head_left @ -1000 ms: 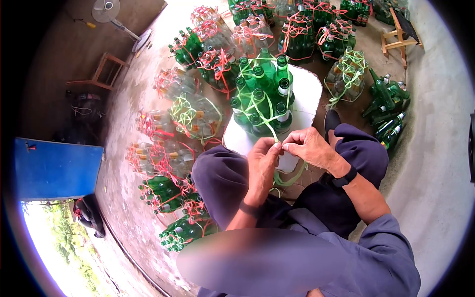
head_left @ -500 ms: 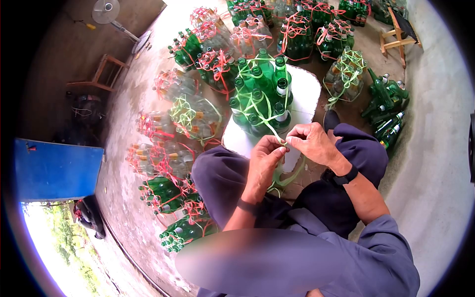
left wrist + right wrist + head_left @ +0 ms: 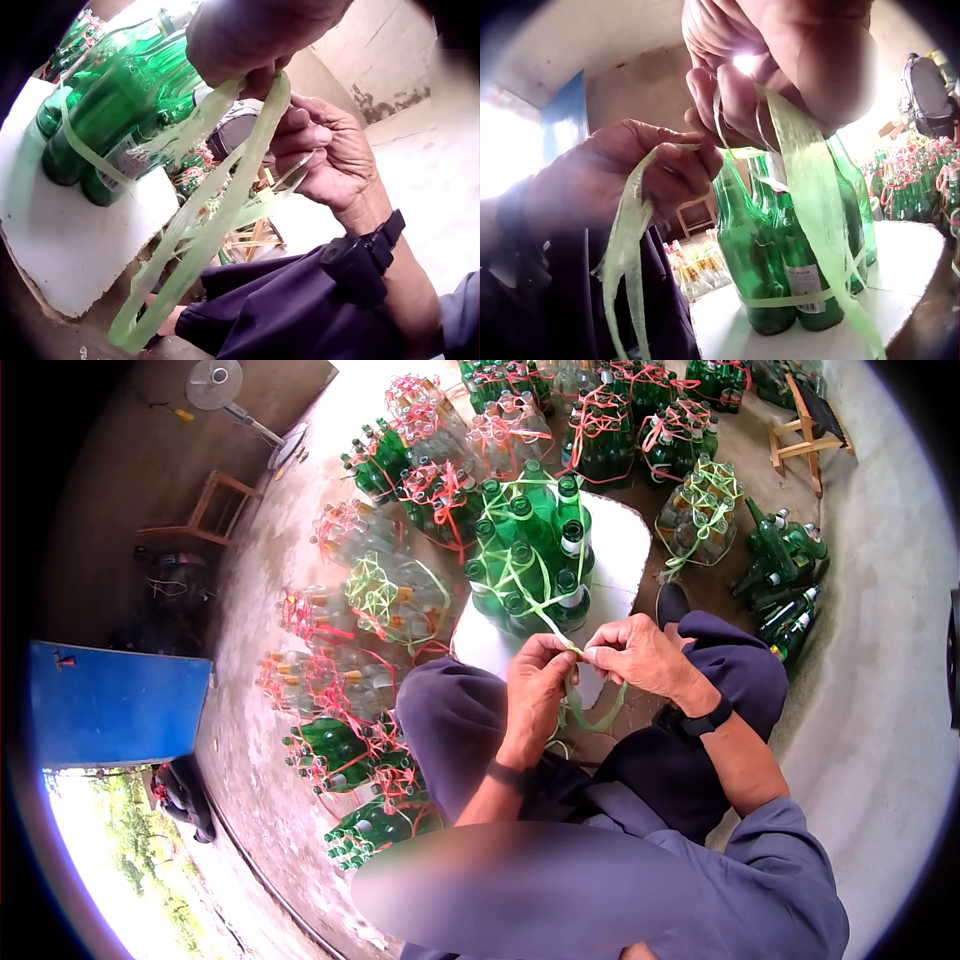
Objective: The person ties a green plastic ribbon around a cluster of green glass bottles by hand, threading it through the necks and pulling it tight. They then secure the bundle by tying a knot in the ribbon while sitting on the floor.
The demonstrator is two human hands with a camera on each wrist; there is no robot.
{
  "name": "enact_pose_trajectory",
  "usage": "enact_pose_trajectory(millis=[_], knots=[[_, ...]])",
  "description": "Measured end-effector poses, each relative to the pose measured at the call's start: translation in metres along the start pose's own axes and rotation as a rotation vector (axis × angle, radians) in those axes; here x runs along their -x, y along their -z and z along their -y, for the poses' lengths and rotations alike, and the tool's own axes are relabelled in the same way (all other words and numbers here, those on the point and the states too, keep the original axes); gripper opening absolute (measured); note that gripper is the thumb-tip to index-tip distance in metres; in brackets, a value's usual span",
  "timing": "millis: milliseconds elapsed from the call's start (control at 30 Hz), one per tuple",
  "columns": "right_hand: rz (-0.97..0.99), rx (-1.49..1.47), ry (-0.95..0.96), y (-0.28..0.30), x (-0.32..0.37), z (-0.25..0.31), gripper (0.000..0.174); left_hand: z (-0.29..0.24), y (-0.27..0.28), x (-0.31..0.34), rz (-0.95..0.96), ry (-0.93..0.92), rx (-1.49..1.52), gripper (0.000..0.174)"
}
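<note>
Green bottles (image 3: 522,555) stand grouped on a white board, with light green strap (image 3: 552,626) crossing their necks; a band of it also circles their lower part (image 3: 780,301). Just below the group, the left hand (image 3: 535,685) pinches the strap between thumb and fingers. Close against it, the right hand (image 3: 645,657) pinches the strap too. Loose strap (image 3: 217,225) hangs in a loop under the hands in the left wrist view. In the right wrist view a split strap end (image 3: 630,240) hangs from the left hand (image 3: 660,161). The exact crossing between the fingertips is hidden.
The white board (image 3: 620,550) has a ragged edge. Strapped bottle bundles (image 3: 375,595) stand left of and behind it. Loose green bottles (image 3: 785,560) lie by the right wall, near a wooden stool (image 3: 800,440). The person's knees (image 3: 450,725) flank the hands.
Both hands have shifted slightly right and down since a second ago, still together on the strap. The loose strap below them has changed shape. The bottle group stays in place.
</note>
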State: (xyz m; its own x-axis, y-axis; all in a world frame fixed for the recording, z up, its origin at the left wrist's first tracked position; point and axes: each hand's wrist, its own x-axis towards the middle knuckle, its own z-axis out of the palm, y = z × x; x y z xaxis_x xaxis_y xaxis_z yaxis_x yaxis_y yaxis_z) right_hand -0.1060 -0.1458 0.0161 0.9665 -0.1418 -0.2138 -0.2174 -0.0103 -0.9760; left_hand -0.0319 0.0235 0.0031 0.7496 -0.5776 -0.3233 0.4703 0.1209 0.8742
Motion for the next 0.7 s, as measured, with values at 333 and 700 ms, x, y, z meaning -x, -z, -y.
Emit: enact_pose_trajectory(millis=[333, 700], knots=[[0.076, -0.182, -0.095, 0.000, 0.000, 0.003, 0.018, 0.007, -0.001, 0.003, 0.021, -0.150, -0.092, 0.017], [0.028, -0.239, -0.092, -0.003, 0.000, 0.004, 0.019, 0.004, -0.002, 0.025, -0.186, -0.287, -0.308, 0.019]])
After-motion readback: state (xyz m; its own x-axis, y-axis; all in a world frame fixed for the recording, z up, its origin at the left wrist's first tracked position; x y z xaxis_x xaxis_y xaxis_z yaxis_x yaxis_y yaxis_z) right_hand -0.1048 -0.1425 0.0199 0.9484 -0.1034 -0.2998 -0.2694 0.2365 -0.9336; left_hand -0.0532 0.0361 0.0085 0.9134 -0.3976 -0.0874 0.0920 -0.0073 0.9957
